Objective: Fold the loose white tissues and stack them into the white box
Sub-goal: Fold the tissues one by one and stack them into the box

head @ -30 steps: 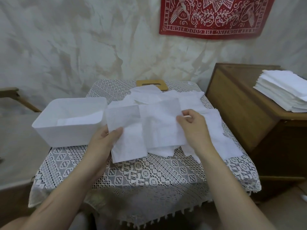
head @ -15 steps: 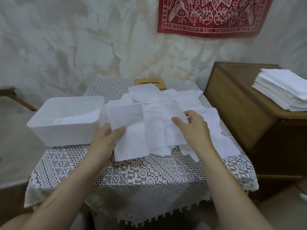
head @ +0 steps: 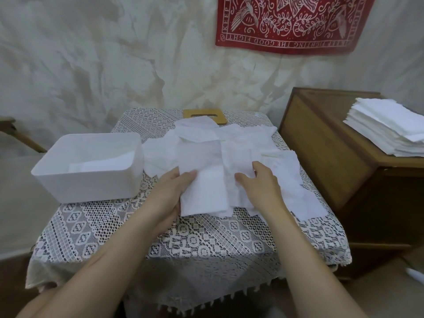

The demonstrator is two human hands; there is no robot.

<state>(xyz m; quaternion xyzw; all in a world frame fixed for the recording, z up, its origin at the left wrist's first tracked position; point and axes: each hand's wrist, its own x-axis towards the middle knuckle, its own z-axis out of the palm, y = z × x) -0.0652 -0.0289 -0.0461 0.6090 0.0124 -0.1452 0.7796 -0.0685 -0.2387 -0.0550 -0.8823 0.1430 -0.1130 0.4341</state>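
Working at one lace table (head: 206, 244) below one red wall banner (head: 286, 21). Pinching tissues (head: 204, 193) atop one central heap (head: 275, 157) with left hand (head: 167, 193) and right hand (head: 261, 184), beside one white box (head: 91, 187) at nine o'clock, one stack (head: 387, 131) at three.

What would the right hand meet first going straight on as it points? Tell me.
More of the loose tissues: the right hand rests on that pile, pointing away and slightly left. Beyond them, probably the wooden board at the table's far edge, though depth is unclear.
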